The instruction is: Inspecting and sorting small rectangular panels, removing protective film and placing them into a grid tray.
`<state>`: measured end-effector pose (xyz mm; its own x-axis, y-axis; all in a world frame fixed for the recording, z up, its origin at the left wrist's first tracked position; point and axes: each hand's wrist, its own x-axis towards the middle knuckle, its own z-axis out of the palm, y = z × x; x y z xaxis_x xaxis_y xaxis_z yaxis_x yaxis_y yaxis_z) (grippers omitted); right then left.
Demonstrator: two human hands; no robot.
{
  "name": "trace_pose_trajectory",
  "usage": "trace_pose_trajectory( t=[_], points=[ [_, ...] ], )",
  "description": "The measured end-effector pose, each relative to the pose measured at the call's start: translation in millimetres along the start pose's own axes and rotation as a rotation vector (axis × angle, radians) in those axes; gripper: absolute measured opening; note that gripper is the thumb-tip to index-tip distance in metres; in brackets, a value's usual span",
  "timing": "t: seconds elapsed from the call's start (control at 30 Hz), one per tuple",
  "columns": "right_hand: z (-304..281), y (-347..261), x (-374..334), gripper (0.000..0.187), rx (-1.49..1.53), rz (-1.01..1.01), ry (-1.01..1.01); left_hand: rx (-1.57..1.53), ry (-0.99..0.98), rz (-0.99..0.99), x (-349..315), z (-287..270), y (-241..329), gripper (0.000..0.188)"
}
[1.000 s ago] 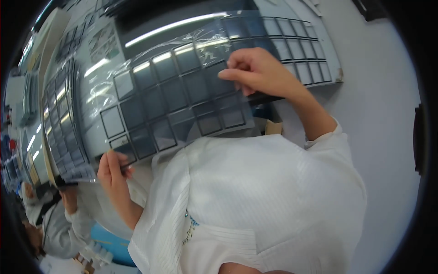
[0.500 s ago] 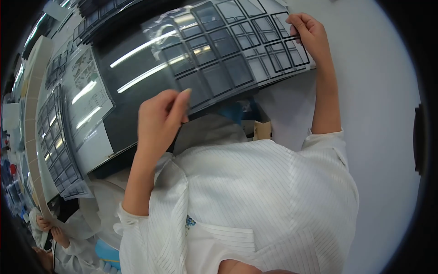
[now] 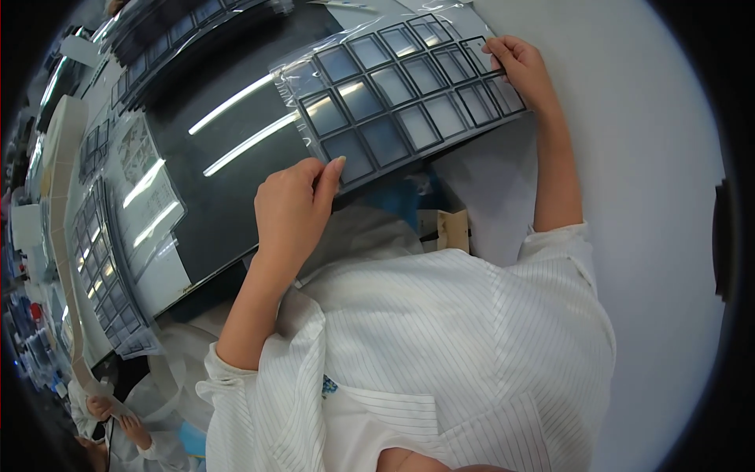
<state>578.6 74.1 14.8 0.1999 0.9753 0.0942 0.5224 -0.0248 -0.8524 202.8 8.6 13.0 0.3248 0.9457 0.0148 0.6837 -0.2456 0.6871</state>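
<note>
A clear plastic sheet printed with a grid of dark-framed rectangular panels (image 3: pixel 391 85) lies over the right part of a black work mat (image 3: pixel 228 145). At its near left corner, my left hand (image 3: pixel 292 206) pinches the edge between thumb and curled fingers. My right hand (image 3: pixel 525 72) grips the right end of the sheet, thumb on top and the other fingers partly hidden. A loose clear margin of film wrinkles along the sheet's left side. Overhead lights reflect as bright streaks on the mat.
Several similar framed sheets (image 3: pixel 182 31) are stacked at the back left. Another framed sheet (image 3: pixel 114 275) hangs over the table's left edge. A white printed paper (image 3: pixel 153 189) lies beside the mat. Below the table edge sits an opened cardboard box (image 3: pixel 453 230). A co-worker's hands (image 3: pixel 118 417) show at lower left.
My left hand has moved right and closed on the sheet's near left corner. The sheet looks flatter and single-layered, where its grids appeared doubled. My right hand has shifted slightly left and down.
</note>
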Motion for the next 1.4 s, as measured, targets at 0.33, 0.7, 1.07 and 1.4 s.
trace_pose_trajectory(
  t=[0.33,0.7,1.07,1.4],
  points=[
    [10,7,2,0.027,0.038,-0.034,-0.015,0.030,0.039,-0.037,-8,-2,3,0.041],
    [5,5,3,0.025,-0.006,0.014,-0.030,0.370,0.074,0.137,-5,3,9,0.037],
    [5,18,9,0.025,-0.084,-0.047,0.002,0.445,0.125,0.155,-9,7,10,0.035],
    [8,14,8,0.032,-0.541,-0.162,0.245,0.472,0.189,0.154,-12,9,6,0.034]
  ],
)
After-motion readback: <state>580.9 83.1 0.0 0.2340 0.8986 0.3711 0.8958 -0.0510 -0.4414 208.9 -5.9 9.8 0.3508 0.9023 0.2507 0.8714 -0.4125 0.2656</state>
